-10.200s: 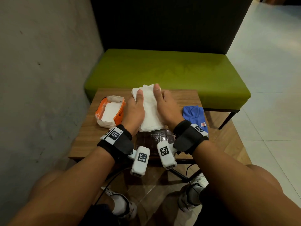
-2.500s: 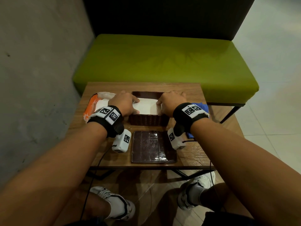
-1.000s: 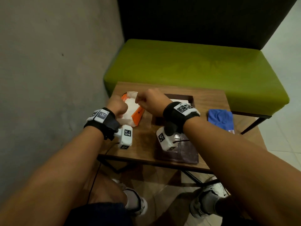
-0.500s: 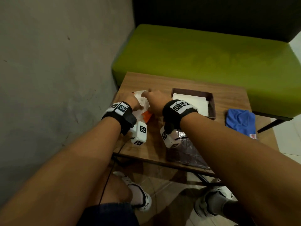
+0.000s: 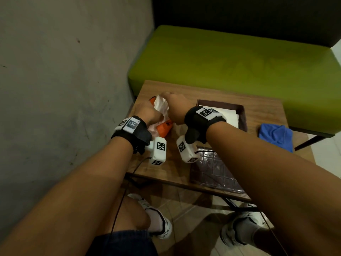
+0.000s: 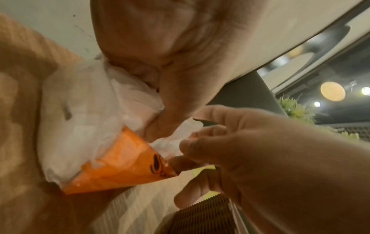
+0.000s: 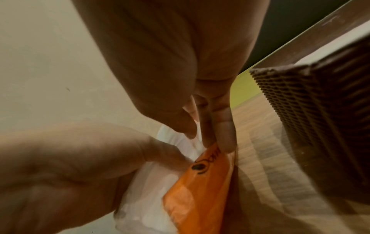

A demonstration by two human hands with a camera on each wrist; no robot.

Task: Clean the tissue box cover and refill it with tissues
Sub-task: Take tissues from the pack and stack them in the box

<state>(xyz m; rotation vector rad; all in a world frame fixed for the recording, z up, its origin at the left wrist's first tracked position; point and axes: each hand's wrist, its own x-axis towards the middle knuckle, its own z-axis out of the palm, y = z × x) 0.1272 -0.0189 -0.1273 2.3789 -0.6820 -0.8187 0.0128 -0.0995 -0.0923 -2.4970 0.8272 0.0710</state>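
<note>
tissue box cover (image 5: pixel 241 115) looks filled, so with both hands (image 5: pixel 147 112) (image 5: pixel 177 107) pinching the orange wrapper (image 5: pixel 164 129), fold it slowly.

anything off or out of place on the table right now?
Mostly fine. The brown box sits open with tissues inside; its lid lies apart at the near table edge. Both hands crumple the orange-white wrapper.

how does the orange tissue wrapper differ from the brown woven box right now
The orange and white plastic tissue wrapper is soft and crumpled; the dark brown woven box is rigid and rectangular. The wrapper is gripped by the left hand and right hand; the box stands untouched. Both are on the wooden table.
</note>
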